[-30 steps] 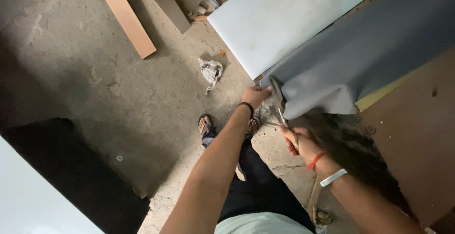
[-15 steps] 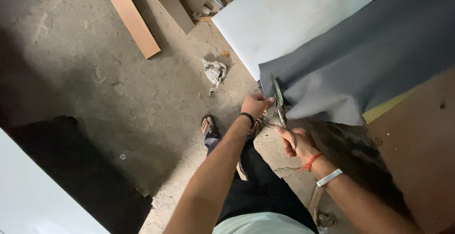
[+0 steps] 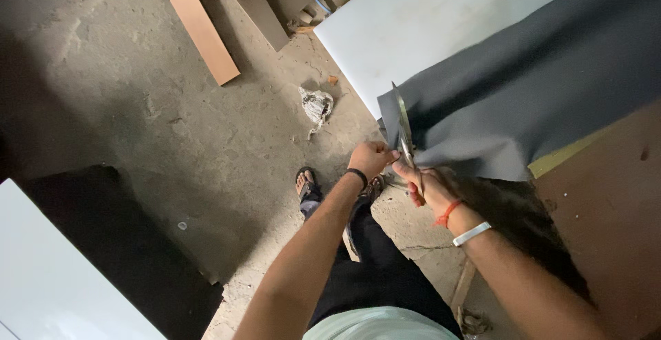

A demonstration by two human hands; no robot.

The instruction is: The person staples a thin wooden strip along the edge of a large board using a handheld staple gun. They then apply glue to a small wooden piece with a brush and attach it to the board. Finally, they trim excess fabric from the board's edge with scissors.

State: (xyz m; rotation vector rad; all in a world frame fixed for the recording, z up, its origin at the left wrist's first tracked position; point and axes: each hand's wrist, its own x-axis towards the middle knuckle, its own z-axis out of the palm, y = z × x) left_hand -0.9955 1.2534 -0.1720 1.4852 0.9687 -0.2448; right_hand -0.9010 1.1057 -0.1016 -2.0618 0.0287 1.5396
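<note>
A dark grey sheet (image 3: 523, 99) drapes over a white board (image 3: 441, 16), its corner hanging toward me. My right hand (image 3: 427, 185) grips the handles of long metal scissors (image 3: 403, 130), whose blades point up along the sheet's left edge. My left hand (image 3: 372, 157) pinches the sheet's lower corner right beside the blades. A black band sits on my left wrist; an orange thread and a silver bangle sit on my right.
Wooden planks (image 3: 196, 23) lie on the concrete floor at the top left. A crumpled paper wad (image 3: 315, 106) lies near the board's corner. A brown panel (image 3: 606, 202) is at right. A white panel (image 3: 62, 278) and a dark sheet are at lower left. My sandalled foot (image 3: 305, 185) stands below.
The scissors have risen along the grey sheet's edge, blades now pointing up. My left hand has moved slightly up, still at the corner. The camera view has shifted a little.
</note>
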